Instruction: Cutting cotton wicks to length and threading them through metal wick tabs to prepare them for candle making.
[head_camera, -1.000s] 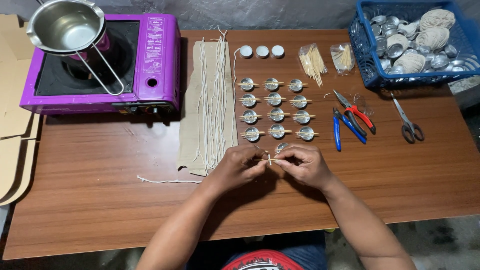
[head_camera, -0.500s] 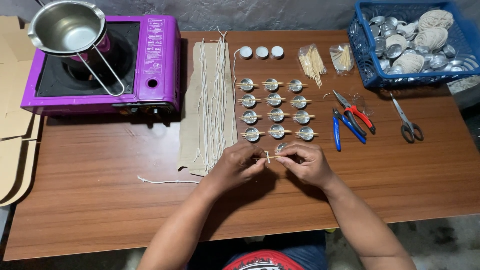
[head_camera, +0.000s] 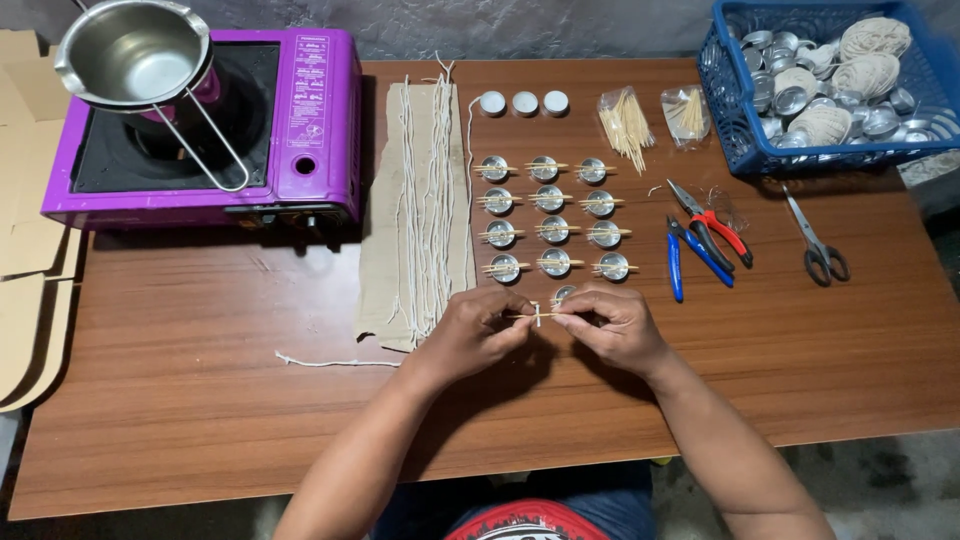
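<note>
Still both hands, left hand (head_camera: 472, 335) and right hand (head_camera: 612, 326), unmoved, pinching the wick stick (head_camera: 537, 315) between fingertips

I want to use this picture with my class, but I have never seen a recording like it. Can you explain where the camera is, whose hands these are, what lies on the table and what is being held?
The camera sits on a person's head and looks down, so both hands are the wearer's own. The left hand and right hand meet over a wooden table, pinching thin wooden sticks with a short white wick between them. Just beyond lie rows of small metal cups, each with sticks across its top. Left of them, long white strings rest on cardboard. At far left is a purple portable stove with a steel pot. To the right lie pliers, scissors and a blue basket holding more cups and balls of string.
</note>
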